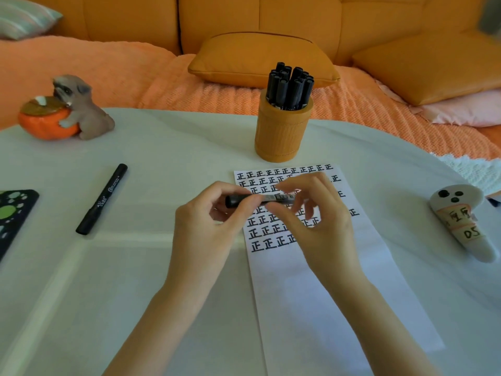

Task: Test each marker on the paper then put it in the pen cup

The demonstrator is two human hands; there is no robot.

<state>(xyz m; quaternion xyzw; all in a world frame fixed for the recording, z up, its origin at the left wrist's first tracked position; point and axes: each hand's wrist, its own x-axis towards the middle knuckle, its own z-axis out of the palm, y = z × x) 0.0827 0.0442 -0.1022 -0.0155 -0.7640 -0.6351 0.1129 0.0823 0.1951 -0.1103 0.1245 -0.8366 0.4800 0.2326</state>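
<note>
Our left fingers (230, 187) and right fingers (295, 183) are curling round the slim black plastic marker (271, 198). The left hand (206, 213) is pinching its thicker dark end and the right hand (320, 221) is pinching the labelled barrel. We are holding it in the air just above the upper part of the long white paper strip (311, 280), in front of the orange ribbed cylindrical pen cup (283, 131).

We are judging the task to be nearly finished. A tight bunch of black markers (290, 85) is standing in the pen cup, and rows of black test marks are filling the top of the paper strip. Apart from the marker in our hands, we are seeing only a second black marker (101, 199) waiting on the white tablecloth (135, 267), well off to the left.

The held marker's long axis is running almost level, left to right across our view, with the thick end pointing left. Whether we are capping or uncapping it, we cannot tell.
</note>
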